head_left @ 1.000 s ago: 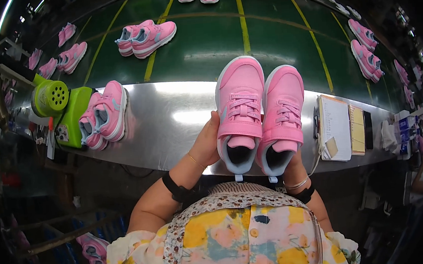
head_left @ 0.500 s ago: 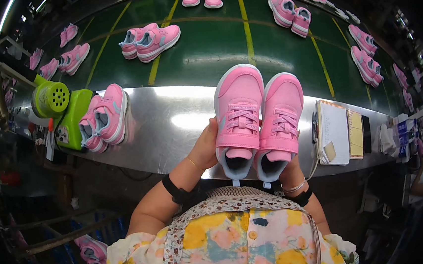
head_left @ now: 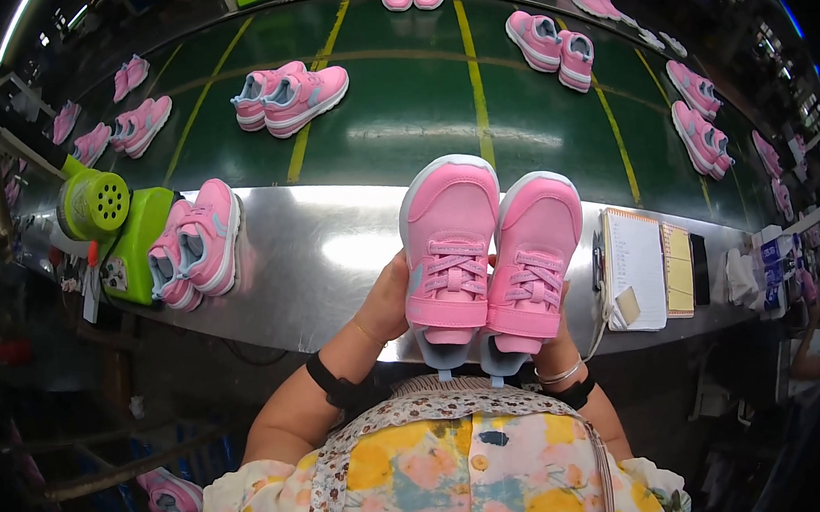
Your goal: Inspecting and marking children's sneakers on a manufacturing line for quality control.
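Note:
Two pink sneakers with white soles and grey-blue linings are held up side by side before me, toes pointing away. My left hand (head_left: 393, 296) grips the left sneaker (head_left: 451, 243) along its outer side. Behind the right sneaker (head_left: 536, 256), my right hand (head_left: 558, 342) holds it from its outer side, with most of the fingers hidden. The sneakers touch or nearly touch along their inner sides. Below them lies the steel work surface (head_left: 318, 307).
A green machine with a round perforated head (head_left: 98, 202) stands at left, beside a pink sneaker pair (head_left: 199, 244). Notebooks (head_left: 634, 267) lie at right. Beyond, a green belt with yellow lines (head_left: 398, 103) carries more pairs, including one pair (head_left: 292, 97) at left centre.
The held sneakers have come slightly lower and to the left, their toes tipped a little toward me and the heels less visible. The background has shifted slightly with the head.

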`<control>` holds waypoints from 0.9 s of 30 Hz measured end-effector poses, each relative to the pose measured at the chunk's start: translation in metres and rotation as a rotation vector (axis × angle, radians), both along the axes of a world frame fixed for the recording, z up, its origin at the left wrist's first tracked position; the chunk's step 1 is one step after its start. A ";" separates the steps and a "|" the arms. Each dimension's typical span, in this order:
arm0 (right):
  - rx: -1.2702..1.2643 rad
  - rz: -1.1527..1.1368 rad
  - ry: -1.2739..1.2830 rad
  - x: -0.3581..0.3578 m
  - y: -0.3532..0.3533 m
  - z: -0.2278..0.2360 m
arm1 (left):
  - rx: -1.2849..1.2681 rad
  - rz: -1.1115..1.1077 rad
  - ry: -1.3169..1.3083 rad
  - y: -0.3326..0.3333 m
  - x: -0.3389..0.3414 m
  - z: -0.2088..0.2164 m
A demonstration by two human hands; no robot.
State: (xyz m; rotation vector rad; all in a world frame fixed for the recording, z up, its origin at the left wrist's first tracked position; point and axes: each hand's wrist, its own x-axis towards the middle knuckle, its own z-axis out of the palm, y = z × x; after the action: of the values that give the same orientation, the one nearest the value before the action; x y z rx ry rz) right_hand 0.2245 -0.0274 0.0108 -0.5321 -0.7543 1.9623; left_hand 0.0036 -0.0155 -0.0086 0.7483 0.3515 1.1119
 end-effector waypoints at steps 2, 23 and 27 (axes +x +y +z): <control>-0.007 -0.007 -0.014 0.003 0.001 -0.005 | -0.008 -0.020 -0.012 0.000 0.002 -0.003; 0.020 0.020 -0.007 0.010 0.000 -0.007 | 0.114 0.107 0.211 -0.002 -0.011 0.003; 0.004 -0.016 -0.039 0.014 0.000 -0.015 | 0.121 0.131 0.255 -0.002 -0.015 0.010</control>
State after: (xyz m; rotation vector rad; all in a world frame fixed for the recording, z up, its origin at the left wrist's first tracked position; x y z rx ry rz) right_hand 0.2385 -0.0277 -0.0041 -0.5734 -0.7756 1.9399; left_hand -0.0109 -0.0175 0.0013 0.9894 0.5591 1.1706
